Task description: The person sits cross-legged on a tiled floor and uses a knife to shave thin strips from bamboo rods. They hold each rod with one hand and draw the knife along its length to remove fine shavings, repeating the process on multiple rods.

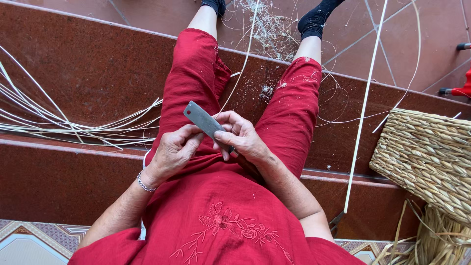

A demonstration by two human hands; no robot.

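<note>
We had just the one view, from a camera worn on the head, and it faced almost straight down over the lap. It sat close above the hands, the feet fell near the top edge, and the step's red stone [88,64] ran across behind.

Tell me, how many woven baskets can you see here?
1. A woven basket sits at the right edge, on the red step beside the person's right leg. It is partly cut off by the frame, and loose straw lies below it, so others may sit out of view.
</note>
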